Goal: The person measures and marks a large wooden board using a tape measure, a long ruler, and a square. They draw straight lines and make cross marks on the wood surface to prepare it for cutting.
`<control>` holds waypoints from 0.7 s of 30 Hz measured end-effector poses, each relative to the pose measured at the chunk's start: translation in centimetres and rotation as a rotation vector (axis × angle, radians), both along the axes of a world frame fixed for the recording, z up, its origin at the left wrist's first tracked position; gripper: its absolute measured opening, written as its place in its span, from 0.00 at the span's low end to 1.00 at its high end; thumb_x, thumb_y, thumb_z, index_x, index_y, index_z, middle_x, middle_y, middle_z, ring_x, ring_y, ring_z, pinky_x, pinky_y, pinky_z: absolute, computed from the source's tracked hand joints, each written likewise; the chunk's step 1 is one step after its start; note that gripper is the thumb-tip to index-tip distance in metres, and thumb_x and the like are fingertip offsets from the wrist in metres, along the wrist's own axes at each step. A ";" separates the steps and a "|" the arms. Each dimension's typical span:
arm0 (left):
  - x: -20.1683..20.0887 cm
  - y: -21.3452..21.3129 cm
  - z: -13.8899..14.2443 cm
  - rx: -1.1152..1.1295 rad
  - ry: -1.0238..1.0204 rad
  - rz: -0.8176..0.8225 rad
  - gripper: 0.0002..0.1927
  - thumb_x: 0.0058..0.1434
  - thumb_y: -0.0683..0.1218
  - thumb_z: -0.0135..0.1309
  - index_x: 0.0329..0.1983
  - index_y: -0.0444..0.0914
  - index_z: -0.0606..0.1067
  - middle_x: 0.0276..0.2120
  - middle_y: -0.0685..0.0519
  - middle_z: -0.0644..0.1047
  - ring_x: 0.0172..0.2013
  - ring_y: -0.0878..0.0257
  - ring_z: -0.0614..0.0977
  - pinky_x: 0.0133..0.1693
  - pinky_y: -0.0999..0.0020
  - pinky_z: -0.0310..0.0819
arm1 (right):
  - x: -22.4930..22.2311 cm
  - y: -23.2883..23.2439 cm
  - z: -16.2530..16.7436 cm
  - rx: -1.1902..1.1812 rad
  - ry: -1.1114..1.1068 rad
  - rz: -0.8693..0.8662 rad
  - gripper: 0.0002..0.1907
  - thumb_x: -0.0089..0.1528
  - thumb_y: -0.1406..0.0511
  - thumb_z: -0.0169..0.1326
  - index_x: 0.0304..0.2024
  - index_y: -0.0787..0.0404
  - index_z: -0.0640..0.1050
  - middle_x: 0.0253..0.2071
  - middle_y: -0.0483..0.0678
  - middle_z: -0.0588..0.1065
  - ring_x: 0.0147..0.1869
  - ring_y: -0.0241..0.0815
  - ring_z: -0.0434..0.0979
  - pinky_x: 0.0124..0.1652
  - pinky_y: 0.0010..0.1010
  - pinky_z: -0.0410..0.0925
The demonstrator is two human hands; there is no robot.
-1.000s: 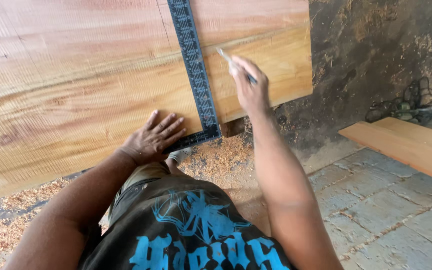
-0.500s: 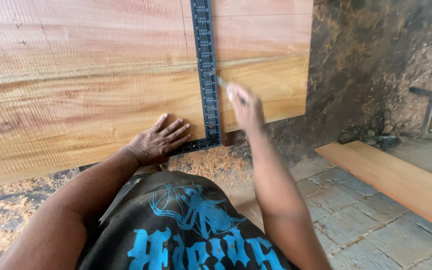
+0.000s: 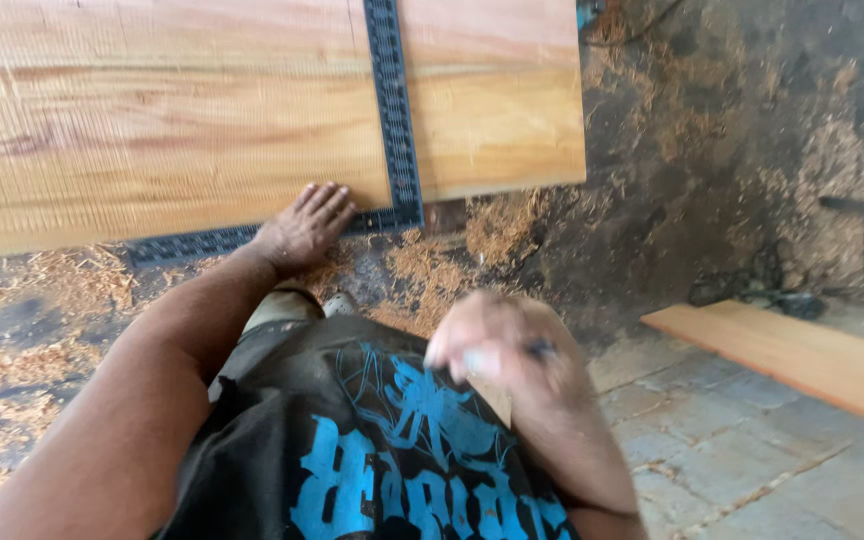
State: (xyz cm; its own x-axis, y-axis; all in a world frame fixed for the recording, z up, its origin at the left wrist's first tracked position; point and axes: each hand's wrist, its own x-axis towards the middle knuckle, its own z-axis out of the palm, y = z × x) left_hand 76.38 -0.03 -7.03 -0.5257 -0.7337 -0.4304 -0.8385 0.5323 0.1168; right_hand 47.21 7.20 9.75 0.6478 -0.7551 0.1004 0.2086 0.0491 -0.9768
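A wide pale wooden board (image 3: 202,130) lies across the top of the view. A dark metal framing square (image 3: 395,110) rests on it, its long arm running up the board and its short arm along the board's near edge. My left hand (image 3: 302,225) presses flat on the square's short arm at the board's edge. My right hand (image 3: 497,350) is blurred, pulled back close to my body above my dark printed shirt, and is closed around a thin pencil-like marker (image 3: 537,350).
Sawdust and shavings (image 3: 432,265) cover the surface below the board. A dark rough wall (image 3: 732,150) stands at the right. A second plank (image 3: 802,355) lies on the grey tiled floor (image 3: 712,450) at the right.
My right hand has left the board beside the square and drawn back toward my body with the marker. My left hand still holds the square down. The view has shifted right.
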 end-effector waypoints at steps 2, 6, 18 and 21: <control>-0.8 2.0 0.6 0.080 0.057 0.181 0.37 0.67 0.43 0.37 0.78 0.42 0.41 0.76 0.45 0.40 0.73 0.50 0.49 0.70 0.53 0.41 | 1.3 1.5 4.6 -0.076 -0.278 0.320 0.07 0.70 0.72 0.52 0.41 0.57 0.81 0.42 0.53 0.82 0.38 0.39 0.81 0.40 0.32 0.77; 0.4 6.7 1.2 -0.110 0.342 0.419 0.33 0.64 0.37 0.45 0.74 0.39 0.58 0.68 0.41 0.64 0.63 0.46 0.72 0.62 0.51 0.65 | 3.4 4.0 10.1 -0.125 -0.459 0.461 0.06 0.68 0.71 0.53 0.37 0.57 0.79 0.41 0.53 0.82 0.38 0.40 0.81 0.39 0.32 0.76; 2.4 18.4 1.0 -0.618 0.738 0.552 0.26 0.60 0.41 0.56 0.63 0.34 0.70 0.45 0.39 0.79 0.41 0.43 0.82 0.41 0.52 0.79 | 3.4 0.8 -1.6 -0.237 0.542 0.164 0.15 0.66 0.61 0.54 0.51 0.59 0.82 0.37 0.49 0.84 0.32 0.39 0.79 0.31 0.33 0.75; 1.8 17.2 1.2 -0.481 0.776 0.737 0.30 0.53 0.42 0.59 0.61 0.34 0.70 0.39 0.39 0.79 0.39 0.40 0.82 0.39 0.47 0.77 | 7.4 0.0 -9.8 -0.425 0.752 0.097 0.26 0.66 0.49 0.58 0.55 0.61 0.82 0.47 0.53 0.82 0.48 0.44 0.81 0.47 0.40 0.73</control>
State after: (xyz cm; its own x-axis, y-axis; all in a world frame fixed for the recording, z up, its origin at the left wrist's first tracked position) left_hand 78.17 17.13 -5.79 0.0952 -0.9700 0.2235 -0.7547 0.0760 0.6516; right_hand 54.60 7.25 -0.05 0.7152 -0.6888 -0.1189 -0.4855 -0.3670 -0.7935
